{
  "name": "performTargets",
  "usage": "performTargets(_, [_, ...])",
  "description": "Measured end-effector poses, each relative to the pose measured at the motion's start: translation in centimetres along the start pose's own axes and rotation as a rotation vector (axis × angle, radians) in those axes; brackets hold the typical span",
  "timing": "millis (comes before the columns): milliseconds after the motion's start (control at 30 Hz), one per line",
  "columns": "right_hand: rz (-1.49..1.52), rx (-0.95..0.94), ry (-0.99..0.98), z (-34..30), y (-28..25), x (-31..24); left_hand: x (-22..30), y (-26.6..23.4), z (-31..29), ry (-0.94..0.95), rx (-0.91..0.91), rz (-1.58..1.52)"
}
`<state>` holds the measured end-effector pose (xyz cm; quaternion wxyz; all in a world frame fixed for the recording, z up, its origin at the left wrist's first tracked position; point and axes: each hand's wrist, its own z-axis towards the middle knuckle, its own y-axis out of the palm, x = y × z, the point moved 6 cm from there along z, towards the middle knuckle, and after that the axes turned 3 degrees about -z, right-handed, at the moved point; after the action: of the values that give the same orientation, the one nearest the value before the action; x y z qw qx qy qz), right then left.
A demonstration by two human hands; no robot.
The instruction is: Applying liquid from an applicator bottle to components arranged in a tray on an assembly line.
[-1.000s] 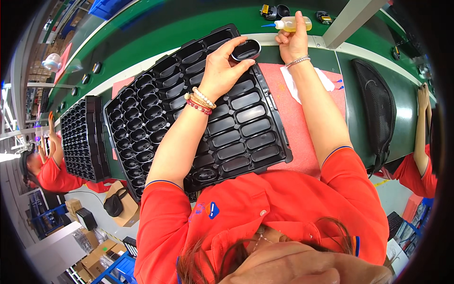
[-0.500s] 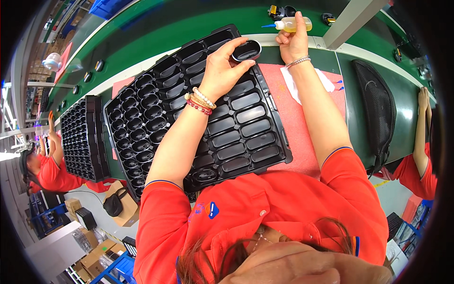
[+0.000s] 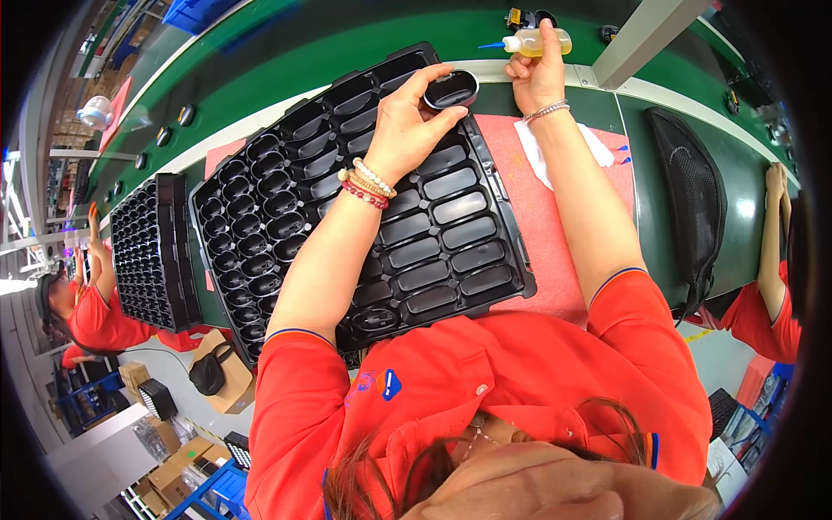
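Observation:
My left hand (image 3: 407, 126) pinches a black oval shell (image 3: 453, 89) with a pale rim between thumb and fingers, its hollow side showing. It is over the far right corner of a black moulded tray (image 3: 460, 208). Oval parts sit in the tray's left pockets, while many right-hand pockets are bare. Farther right, my right hand (image 3: 539, 82) is closed around a small clear squeeze bottle (image 3: 530, 43) of yellowish liquid. The bottle lies sideways in the grip, its thin blue tip (image 3: 491, 46) pointing left toward the shell but apart from it.
Under the tray lies a pink mat (image 3: 555, 260) with a white cloth (image 3: 598, 149). A second black tray stack (image 3: 152, 251) stands left, a black mesh case (image 3: 689, 199) right. Small parts ride the green belt (image 3: 347, 39) beyond; a metal post (image 3: 650, 43) rises there. Co-workers sit either side.
The small parts on the green belt have shifted to the right. Both my hands stay almost still, with the shell and the bottle still in them.

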<state>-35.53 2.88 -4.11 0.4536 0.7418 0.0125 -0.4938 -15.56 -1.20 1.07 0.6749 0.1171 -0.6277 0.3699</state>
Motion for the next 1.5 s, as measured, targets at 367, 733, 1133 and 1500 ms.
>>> performTargets(367, [0.0, -0.005, -0.002, -0.03, 0.12, 0.02, -0.37, 0.15, 0.09, 0.042, -0.003, -0.058])
performTargets(733, [-0.006, -0.009, -0.001, -0.13, 0.21, -0.09, -0.2, 0.08, 0.02, 0.05, 0.004, -0.019])
performTargets(1133, [-0.016, -0.006, 0.0, -0.19, 0.3, -0.11, -0.07, 0.02, -0.01, 0.068, 0.018, -0.029])
performTargets(1500, [-0.026, 0.003, -0.003, -0.2, 0.3, -0.07, -0.61, 0.06, 0.1, 0.012, -0.003, -0.075])
